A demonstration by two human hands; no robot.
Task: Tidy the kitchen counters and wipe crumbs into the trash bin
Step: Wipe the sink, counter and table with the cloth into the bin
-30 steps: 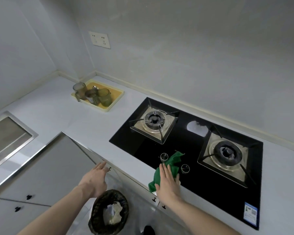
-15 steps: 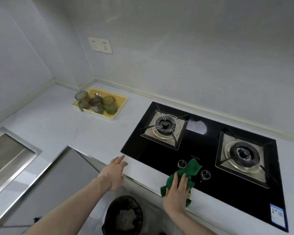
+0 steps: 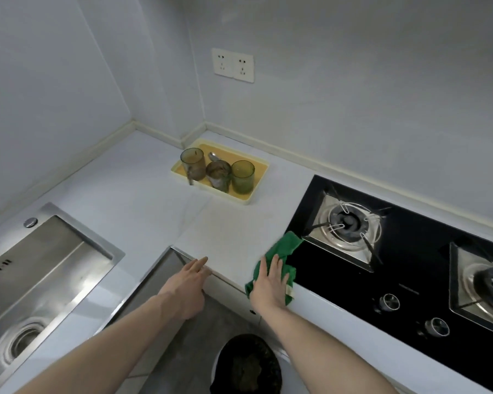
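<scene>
Right hand point(image 3: 269, 282) flat, fingers straight, pressing green cloth point(image 3: 279, 253) at hob's point(image 3: 410, 268) left edge on white worktop point(image 3: 234, 228). Left hand point(image 3: 187, 282) released, fingertips on worktop edge. Best: keep pressure even, sweep toward front edge, above trash bin point(image 3: 246, 365) below.

The sink point(image 3: 40, 268) is on the left and the stove point(image 3: 410, 268) is on the right, with the counter point(image 3: 154, 200) between them. The tray point(image 3: 256, 191) sits at the back by the wall, with three cups point(image 3: 242, 176) in it. The trash bin point(image 3: 246, 365) stands on the floor below the counter.
</scene>
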